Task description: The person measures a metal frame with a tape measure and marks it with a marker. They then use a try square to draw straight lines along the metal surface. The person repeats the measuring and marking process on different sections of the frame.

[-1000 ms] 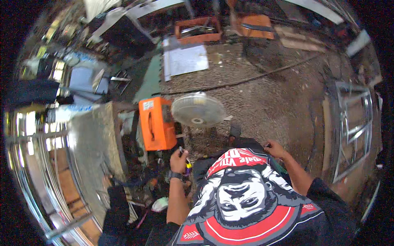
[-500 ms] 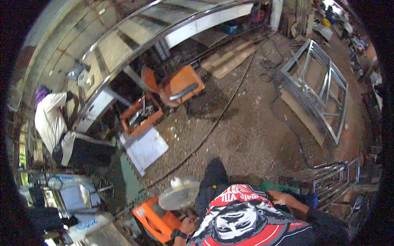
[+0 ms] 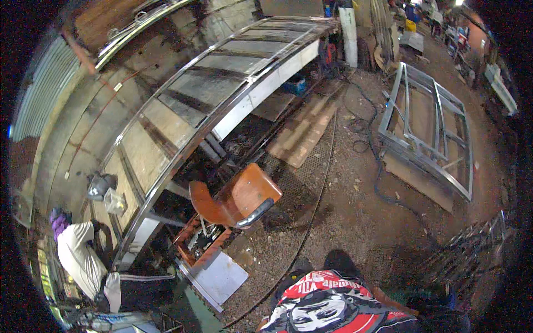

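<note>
Dark hose (image 3: 315, 218) on an earthen, gravelly workshop floor (image 3: 355, 183), viewed from the wearer's head. It runs in a long curve from beside a brown board (image 3: 307, 132) toward the lower edge, passing just left of the wearer's printed shirt (image 3: 327, 316), and is judged the nearest clearly distinguishable thing to the hands. Neither hand is seen touching it. The right hand (image 3: 381, 293) is partly hidden at the shirt's right edge; whether it is open, closed or gripping something cannot be told. The left hand lies outside the visible field, its state likewise unknown.

No handling is visible; the step in hand is best judged as standing or walking. Any step leftward would call for clearance over the hose, which lies between the wearer and an orange-brown crate (image 3: 220, 246).

Containers: the crate, open-topped, stands beside a brown chair (image 3: 252, 187) and holds jumbled metal pieces (image 3: 202, 240), too mixed to identify singly; a white sheet (image 3: 220, 280) lies just beside it. On the long bench (image 3: 191, 89), a translucent tub (image 3: 114, 202) holds something small and yellowish, not identifiable. A dark bag (image 3: 101, 186) rests beside the tub, its contents hidden. Beneath the bench, a blue container (image 3: 296, 85) shows no discernible contents.
</note>
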`<state>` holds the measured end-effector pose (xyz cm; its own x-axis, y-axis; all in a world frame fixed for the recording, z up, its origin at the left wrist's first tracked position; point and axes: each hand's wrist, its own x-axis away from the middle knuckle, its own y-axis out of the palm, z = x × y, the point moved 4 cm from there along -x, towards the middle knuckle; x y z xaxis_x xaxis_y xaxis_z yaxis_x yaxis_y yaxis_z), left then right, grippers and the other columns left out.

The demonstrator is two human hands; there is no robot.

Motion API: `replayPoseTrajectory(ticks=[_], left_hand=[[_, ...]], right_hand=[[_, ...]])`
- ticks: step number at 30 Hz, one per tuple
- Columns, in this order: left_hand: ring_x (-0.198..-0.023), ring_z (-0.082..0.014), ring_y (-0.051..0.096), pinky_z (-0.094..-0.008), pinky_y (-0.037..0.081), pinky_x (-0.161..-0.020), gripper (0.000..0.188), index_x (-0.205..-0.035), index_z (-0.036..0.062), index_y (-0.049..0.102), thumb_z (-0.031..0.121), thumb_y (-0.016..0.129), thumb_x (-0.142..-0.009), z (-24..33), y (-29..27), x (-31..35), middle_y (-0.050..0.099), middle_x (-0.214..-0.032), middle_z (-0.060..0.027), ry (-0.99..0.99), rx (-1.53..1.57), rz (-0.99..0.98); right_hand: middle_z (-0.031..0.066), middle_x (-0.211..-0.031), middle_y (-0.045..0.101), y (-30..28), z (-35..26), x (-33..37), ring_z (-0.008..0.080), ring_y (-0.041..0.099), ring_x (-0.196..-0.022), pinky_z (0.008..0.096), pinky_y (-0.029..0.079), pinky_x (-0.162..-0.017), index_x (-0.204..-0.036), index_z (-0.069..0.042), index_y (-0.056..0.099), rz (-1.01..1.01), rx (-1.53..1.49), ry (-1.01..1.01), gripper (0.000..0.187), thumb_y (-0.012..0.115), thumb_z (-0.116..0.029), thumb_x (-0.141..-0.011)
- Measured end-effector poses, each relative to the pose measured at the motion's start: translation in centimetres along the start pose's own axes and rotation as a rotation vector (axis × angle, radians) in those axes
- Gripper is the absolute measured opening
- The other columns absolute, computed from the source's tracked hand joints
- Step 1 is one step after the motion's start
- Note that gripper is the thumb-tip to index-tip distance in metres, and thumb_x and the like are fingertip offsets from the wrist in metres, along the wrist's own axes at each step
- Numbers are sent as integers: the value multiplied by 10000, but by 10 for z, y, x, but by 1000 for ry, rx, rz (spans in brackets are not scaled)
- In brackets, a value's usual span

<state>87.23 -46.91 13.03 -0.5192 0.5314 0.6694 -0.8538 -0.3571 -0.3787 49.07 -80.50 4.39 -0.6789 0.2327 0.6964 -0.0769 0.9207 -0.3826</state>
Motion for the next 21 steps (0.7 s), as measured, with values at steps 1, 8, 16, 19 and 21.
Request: replayPoseTrajectory(ticks=[1,8,16,19,21], left_hand=[[-927,-277,701,-383,535,-819,365,-1124,52,704,342,694,-902,13,-10,-17,730,-969,-162,-10,-11,1],[-903,-286,705,-389,542,-803,402,-1120,67,703,393,699,-885,92,-56,-110,731,-959,-158,-81,-77,-4],[-874,-295,710,-396,550,-785,445,-1115,84,702,451,704,-865,222,-63,-209,732,-947,-153,-48,-121,35],[-863,-299,711,-398,553,-778,461,-1113,90,702,473,706,-857,310,-59,-261,732,-943,-151,-8,-202,15],[-856,-301,713,-400,555,-773,471,-1112,94,702,488,708,-852,374,-57,-297,733,-940,-150,39,-305,-16]], right_hand=[[214,-1330,618,-12,-8,-4,401,635,-1144,493,500,-976,-1409,-104,543,27,-2,0,645,679,-354,-830],[207,-1155,697,-79,-23,-38,443,657,-1072,481,532,-919,-1333,-77,581,117,61,160,527,648,-240,-837],[89,-875,715,-358,-115,-72,218,687,-753,377,535,-673,-1116,-71,653,436,-260,-10,314,676,-127,-808],[94,-829,701,-447,-140,-102,174,650,-733,367,514,-656,-1050,-32,664,531,-413,68,277,683,-112,-785],[116,-779,681,-498,-165,-121,166,626,-699,373,498,-632,-977,3,678,636,-373,182,234,675,-94,-764]])
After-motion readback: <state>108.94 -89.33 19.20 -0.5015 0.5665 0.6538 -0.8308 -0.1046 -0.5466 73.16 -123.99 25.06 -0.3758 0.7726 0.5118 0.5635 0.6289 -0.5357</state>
